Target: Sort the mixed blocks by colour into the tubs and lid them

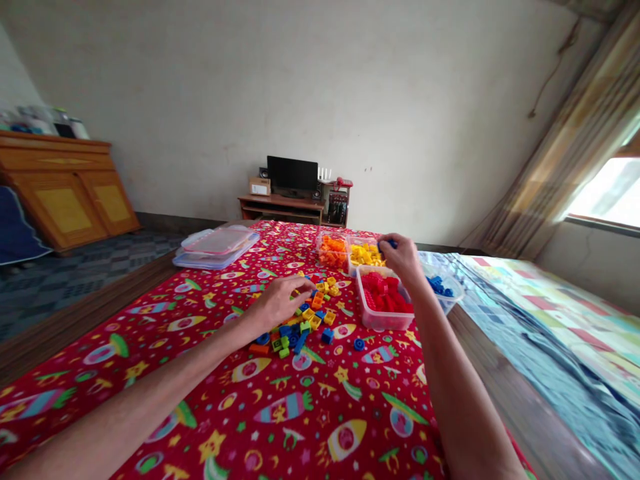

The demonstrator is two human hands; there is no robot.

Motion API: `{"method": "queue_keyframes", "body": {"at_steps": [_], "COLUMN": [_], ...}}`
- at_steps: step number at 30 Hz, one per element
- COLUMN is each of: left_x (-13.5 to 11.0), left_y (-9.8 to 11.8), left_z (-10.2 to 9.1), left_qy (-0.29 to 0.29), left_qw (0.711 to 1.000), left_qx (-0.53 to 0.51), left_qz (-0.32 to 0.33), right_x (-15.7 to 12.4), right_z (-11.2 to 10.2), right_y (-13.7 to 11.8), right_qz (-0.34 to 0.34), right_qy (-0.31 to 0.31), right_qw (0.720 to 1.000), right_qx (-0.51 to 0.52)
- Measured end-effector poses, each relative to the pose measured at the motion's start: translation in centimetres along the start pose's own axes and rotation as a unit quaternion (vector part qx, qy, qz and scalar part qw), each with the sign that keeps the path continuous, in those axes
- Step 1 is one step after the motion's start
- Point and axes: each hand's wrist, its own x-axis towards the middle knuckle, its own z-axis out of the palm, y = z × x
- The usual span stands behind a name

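Observation:
My left hand (pixel 283 303) is over the loose pile of toy building bricks (pixel 310 320), its fingers curved and a gap showing between thumb and forefinger. The pile mixes blue, yellow, orange and green pieces. My right hand (pixel 403 257) pinches a dark blue toy brick (pixel 387 245) above the right edge of the tub of yellow bricks (pixel 367 255). Under my right forearm's left side stands a clear tub of red bricks (pixel 385 293). A tub of blue bricks (pixel 441 287) is partly hidden behind that forearm. Orange bricks (pixel 333 252) fill another tub at the left.
Stacked clear plastic lids (pixel 217 247) lie at the table's far left. A blue round brick (pixel 359 345) and a blue square brick (pixel 327 336) lie apart from the pile. A red patterned cloth (pixel 240 407) covers the table. Beyond its right edge is a bed (pixel 550 333).

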Motion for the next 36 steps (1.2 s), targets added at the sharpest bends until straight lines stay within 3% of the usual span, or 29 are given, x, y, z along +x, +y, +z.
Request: {"method": "queue_keyframes", "body": {"at_steps": [2,4,7,11,15,19,21,23,26,29,32,36], "left_x": [-0.1,-0.3,-0.6,-0.9,-0.9,-1.0,-1.1,-1.2,-1.3,-1.3,-1.2,-1.1], "left_y": [0.2,0.5,0.7,0.0,-1.2,-2.0,-2.4,-3.0,-3.9,-4.3,-4.1,-3.9], "left_z": [0.3,0.6,1.2,1.4,1.2,1.2,1.3,1.5,1.6,1.4,0.9,0.6], "left_qy": [-0.028,-0.059,-0.104,-0.135,-0.137,-0.144,-0.144,-0.146,-0.136,-0.130,-0.135,-0.138], "left_qw": [0.999,0.997,0.992,0.984,0.981,0.978,0.976,0.971,0.967,0.967,0.967,0.972], "left_qx": [0.009,0.016,0.041,0.078,0.097,0.111,0.125,0.148,0.184,0.193,0.196,0.176], "left_qz": [0.023,0.038,0.053,0.081,0.096,0.100,0.109,0.116,0.113,0.101,0.095,0.070], "right_x": [0.8,1.0,0.5,0.0,0.0,-0.2,-1.1,-2.5,-5.2,-7.7,-8.8,-8.7], "right_z": [-3.2,-5.7,-7.9,-8.6,-8.2,-6.0,-3.8,-1.1,3.2,6.5,8.0,7.9], "right_y": [1.9,3.9,6.4,8.0,6.5,2.2,-0.2,-2.3,-4.1,-4.1,-3.2,-2.3], "right_qz": [-0.005,0.004,0.049,0.109,0.081,0.006,-0.057,-0.129,-0.226,-0.274,-0.283,-0.277], "right_qy": [0.095,0.136,0.094,-0.005,0.021,0.015,-0.039,-0.132,-0.284,-0.375,-0.420,-0.434], "right_qw": [0.987,0.962,0.935,0.909,0.917,0.941,0.950,0.948,0.905,0.852,0.818,0.811], "right_qx": [-0.128,-0.237,-0.339,-0.403,-0.391,-0.337,-0.303,-0.260,-0.221,-0.242,-0.270,-0.279]}}
